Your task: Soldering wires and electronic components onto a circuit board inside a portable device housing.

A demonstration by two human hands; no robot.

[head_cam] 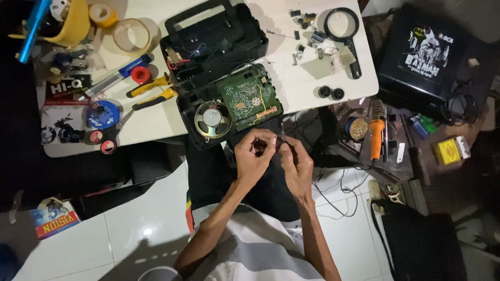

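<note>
Just below the opened black radio case (219, 62), whose green circuit board (249, 96) and speaker (212, 118) lie exposed for access, the left hand (251, 158) and right hand (297, 166) meet, fingertips pinched on a small part too tiny to identify, held close over the lap for fine work.

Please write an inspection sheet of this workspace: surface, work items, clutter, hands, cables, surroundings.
Surface: white table, crowded on its left side.
Work items: opened black radio case; green circuit board and round speaker lie exposed at the table edge.
Clutter: tape rolls, yellow-handled pliers, magnifying glass, small loose parts.
Hands: left hand and right hand are together below the board, pinching something too small to identify.
Cables: thin wires on the floor tiles; coiled black cable.
Surroundings: orange-handled soldering iron on a dark side stand; black box.
</note>
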